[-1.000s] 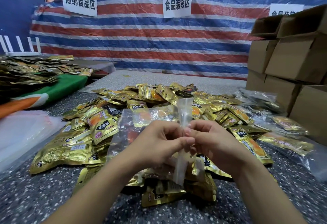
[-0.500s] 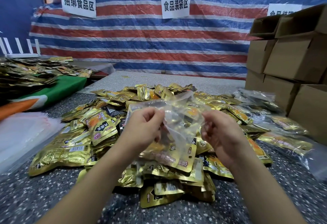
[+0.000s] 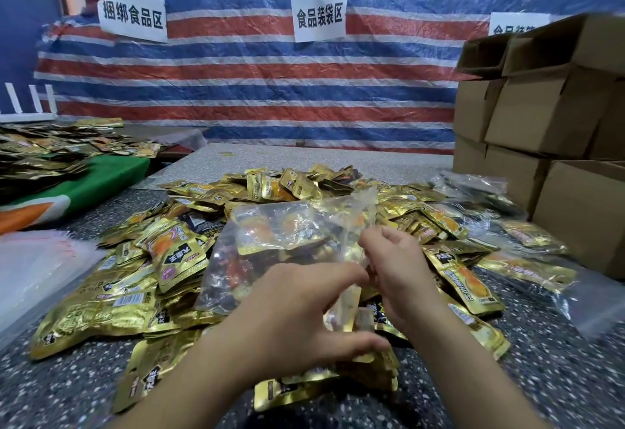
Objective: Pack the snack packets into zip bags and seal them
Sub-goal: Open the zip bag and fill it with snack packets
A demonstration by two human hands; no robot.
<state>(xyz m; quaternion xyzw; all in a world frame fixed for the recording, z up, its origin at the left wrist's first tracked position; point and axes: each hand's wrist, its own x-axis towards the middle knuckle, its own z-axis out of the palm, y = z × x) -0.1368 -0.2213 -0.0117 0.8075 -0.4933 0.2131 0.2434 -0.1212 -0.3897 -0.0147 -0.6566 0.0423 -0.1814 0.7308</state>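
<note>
A clear zip bag [image 3: 280,225] lies tilted over a big heap of gold snack packets [image 3: 176,256] on the speckled table. My right hand [image 3: 399,269] pinches the bag's right edge with curled fingers. Just below and left of it, my left hand [image 3: 304,320] is spread wide, its fingertips near the bag's lower edge and its thumb resting on a gold packet [image 3: 363,357] at the front of the heap. I cannot see the left hand closed round anything. Whether packets are inside the bag or only show through it is unclear.
Filled clear bags [image 3: 527,269] lie to the right, in front of stacked cardboard boxes [image 3: 558,117]. A stack of empty clear bags [image 3: 40,259] sits at the left edge. More packets [image 3: 50,151] cover a green cloth at the far left. A striped tarp hangs behind.
Both hands held the bag up by its top a moment ago. The left hand has let go and dropped toward the packets, and the bag now sags over the heap.
</note>
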